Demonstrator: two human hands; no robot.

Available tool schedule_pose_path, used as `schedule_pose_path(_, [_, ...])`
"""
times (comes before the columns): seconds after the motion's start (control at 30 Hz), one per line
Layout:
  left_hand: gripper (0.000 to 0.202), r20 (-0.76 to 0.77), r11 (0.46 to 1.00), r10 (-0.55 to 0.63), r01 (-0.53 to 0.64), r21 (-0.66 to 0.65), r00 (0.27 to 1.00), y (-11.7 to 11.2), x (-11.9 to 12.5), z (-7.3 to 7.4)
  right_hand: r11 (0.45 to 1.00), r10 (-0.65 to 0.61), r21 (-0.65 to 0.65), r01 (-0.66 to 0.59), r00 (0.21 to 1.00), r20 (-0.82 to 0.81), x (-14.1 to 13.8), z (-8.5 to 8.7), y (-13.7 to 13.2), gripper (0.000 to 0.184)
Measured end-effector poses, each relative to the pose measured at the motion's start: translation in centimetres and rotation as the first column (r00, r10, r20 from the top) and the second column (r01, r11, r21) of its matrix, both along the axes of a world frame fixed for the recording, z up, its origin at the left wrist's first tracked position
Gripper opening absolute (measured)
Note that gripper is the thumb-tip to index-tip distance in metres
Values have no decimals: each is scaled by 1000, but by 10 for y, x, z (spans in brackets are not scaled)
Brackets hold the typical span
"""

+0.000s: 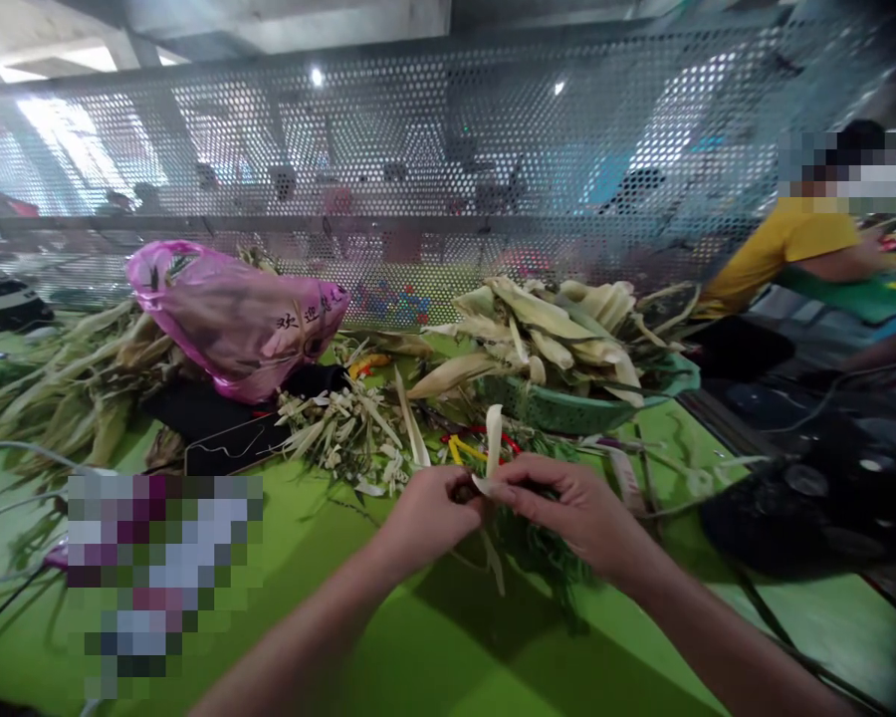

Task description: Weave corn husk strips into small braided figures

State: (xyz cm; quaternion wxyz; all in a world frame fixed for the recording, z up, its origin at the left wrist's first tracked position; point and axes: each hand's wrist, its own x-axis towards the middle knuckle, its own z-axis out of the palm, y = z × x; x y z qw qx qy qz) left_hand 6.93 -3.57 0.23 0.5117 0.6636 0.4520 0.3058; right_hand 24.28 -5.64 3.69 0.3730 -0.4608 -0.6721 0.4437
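A green table [418, 647] fills most of the room in front of me, backed by a perforated metal screen [448, 149] that runs its whole width. On the left of the table lies a long heap of stalks [67, 378]. Against it sits a pink bag [231, 314], resting on a black cloth [194, 408]. To the right of centre a green basket [589, 413] is piled over the rim with pale husks [545, 329]. Between bag and basket lies a scatter of cuttings [343, 428]. A dark machine [806, 498] stands at the table's right edge, and past it, well apart, a person in a yellow shirt [784, 244] sits side-on.

Nearer me, both of the worker's forearms reach in from the bottom and meet over the middle of the table. The left hand [429, 513] is curled tight, fingers pinched on the lower part of a pale strip [493, 438]. The right hand [574, 508] meets it fingertip to fingertip, thumb and fingers nipping the same strip just beside the left's grip. The strip stands nearly upright above the two hands, in front of the basket, and a thin tail of it hangs below them. A tuft of green sprigs [545, 553] lies on the table right beneath the right hand.
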Motion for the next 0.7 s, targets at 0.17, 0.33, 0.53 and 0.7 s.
schedule_pose_path(0.17, [16,-59,990,13,-5,139,998,2,-3,0,998,26,47,-33,991,134,-1,-3,1,19])
schedule_pose_path(0.33, [22,-24,982,-47,50,184,999,2,-5,0,999,4,37,-10,986,166,2,-4,4,19])
schedule_pose_path(0.53, [23,-35,970,-45,51,236,998,1,-6,1,999,-14,41,6,980,198,3,-4,5,20])
schedule_pose_path(0.7, [18,-96,962,-10,35,270,995,-1,-5,2,997,-25,77,7,972,236,1,-9,4,19])
